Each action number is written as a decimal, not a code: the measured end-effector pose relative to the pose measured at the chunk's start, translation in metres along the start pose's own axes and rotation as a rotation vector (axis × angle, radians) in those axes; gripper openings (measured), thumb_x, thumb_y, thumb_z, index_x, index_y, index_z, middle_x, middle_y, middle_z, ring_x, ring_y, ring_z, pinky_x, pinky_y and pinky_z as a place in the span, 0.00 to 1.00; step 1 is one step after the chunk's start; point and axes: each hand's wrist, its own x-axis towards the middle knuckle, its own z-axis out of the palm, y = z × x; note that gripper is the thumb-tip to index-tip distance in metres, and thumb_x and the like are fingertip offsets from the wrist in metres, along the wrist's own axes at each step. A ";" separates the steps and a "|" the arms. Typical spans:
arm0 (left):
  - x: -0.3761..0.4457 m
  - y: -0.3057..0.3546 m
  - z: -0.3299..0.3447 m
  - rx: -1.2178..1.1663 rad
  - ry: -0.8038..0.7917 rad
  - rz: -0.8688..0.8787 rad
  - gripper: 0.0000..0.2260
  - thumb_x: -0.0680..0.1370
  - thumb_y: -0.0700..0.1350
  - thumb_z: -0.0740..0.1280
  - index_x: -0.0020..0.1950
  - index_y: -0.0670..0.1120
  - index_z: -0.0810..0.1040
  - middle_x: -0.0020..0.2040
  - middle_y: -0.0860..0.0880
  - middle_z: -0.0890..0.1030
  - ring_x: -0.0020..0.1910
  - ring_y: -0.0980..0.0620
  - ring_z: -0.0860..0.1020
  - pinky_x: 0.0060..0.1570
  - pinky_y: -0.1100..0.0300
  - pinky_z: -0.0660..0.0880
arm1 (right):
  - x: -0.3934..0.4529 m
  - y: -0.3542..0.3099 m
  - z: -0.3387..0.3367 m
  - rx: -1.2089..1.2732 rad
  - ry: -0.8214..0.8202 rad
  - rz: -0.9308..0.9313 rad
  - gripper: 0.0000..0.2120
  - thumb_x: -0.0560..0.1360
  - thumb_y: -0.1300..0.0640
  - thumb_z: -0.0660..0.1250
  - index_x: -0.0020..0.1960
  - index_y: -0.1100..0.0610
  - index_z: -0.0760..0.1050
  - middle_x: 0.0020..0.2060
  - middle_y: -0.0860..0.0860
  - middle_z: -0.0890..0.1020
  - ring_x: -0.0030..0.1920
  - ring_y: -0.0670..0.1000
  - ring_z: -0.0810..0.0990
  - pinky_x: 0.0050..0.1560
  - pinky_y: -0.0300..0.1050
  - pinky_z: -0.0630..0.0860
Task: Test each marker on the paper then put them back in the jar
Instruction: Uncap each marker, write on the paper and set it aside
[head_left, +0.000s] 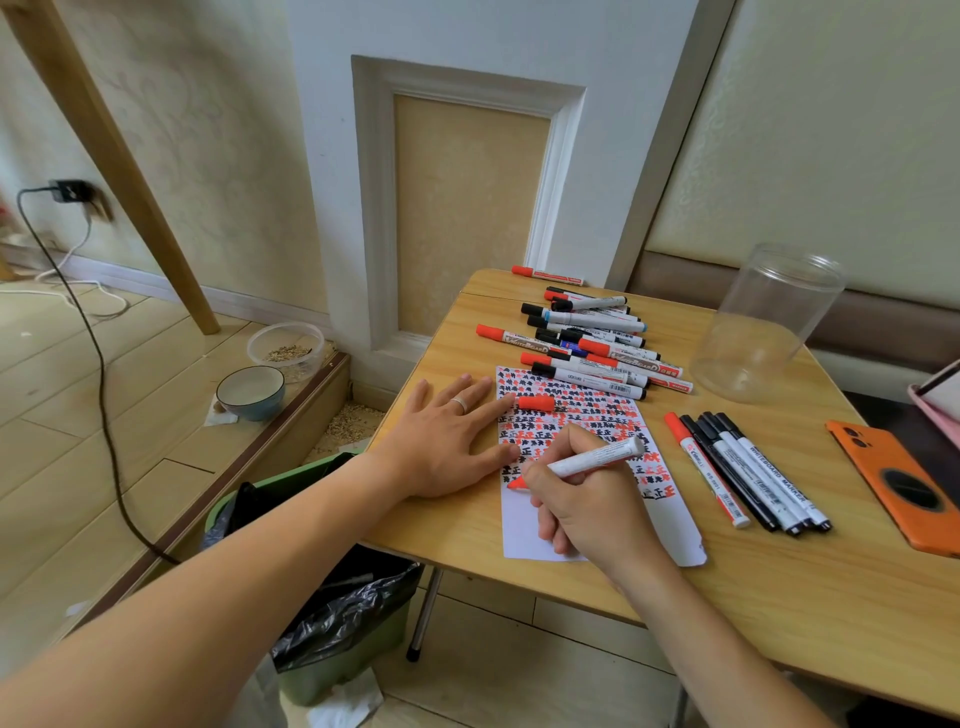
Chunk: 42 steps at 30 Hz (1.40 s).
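Right hand (587, 512) grips an uncapped red whiteboard marker (592, 458), its tip on the paper (524, 525), which is packed with red and black marks down to a blank near strip. Left hand (447, 441) lies flat, fingers spread, pinning the paper's left edge near the table's (779, 582) left rim. The red cap (536, 403) rests on the sheet. Five capped markers (748, 470) lie right; a heap of markers (587, 338) lies farther. The clear jar (763, 322), far right, holds nothing.
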 end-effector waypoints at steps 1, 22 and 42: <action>0.000 0.000 0.000 -0.001 0.002 0.000 0.39 0.73 0.76 0.40 0.82 0.64 0.47 0.84 0.55 0.46 0.82 0.54 0.40 0.79 0.40 0.38 | 0.000 0.000 0.000 -0.005 -0.008 -0.005 0.14 0.79 0.57 0.71 0.36 0.49 0.72 0.28 0.62 0.80 0.24 0.56 0.73 0.24 0.41 0.68; 0.012 0.022 -0.006 -0.153 0.221 -0.145 0.21 0.82 0.65 0.57 0.72 0.59 0.73 0.76 0.54 0.69 0.77 0.50 0.64 0.77 0.39 0.46 | 0.000 -0.001 0.000 -0.036 0.016 -0.006 0.10 0.78 0.59 0.71 0.42 0.58 0.71 0.27 0.65 0.77 0.19 0.51 0.70 0.21 0.37 0.65; 0.013 0.025 -0.006 -0.262 0.370 -0.038 0.09 0.81 0.51 0.69 0.61 0.57 0.82 0.62 0.53 0.78 0.64 0.52 0.73 0.65 0.51 0.63 | 0.007 0.002 -0.005 0.216 0.112 -0.016 0.08 0.80 0.59 0.69 0.47 0.62 0.72 0.32 0.57 0.79 0.26 0.54 0.77 0.24 0.43 0.71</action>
